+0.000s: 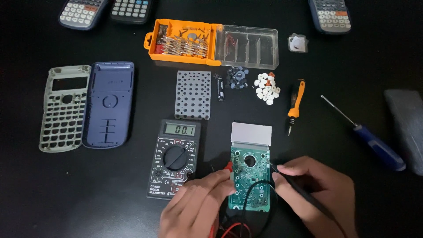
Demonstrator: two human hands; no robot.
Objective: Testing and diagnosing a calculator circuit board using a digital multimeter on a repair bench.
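Between left hand (200, 207), right hand (319, 194): circuit board (249, 180).

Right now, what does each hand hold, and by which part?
The left hand pinches a red probe by its grip near the tip. The right hand holds a black probe along its shaft, tip on the circuit board.
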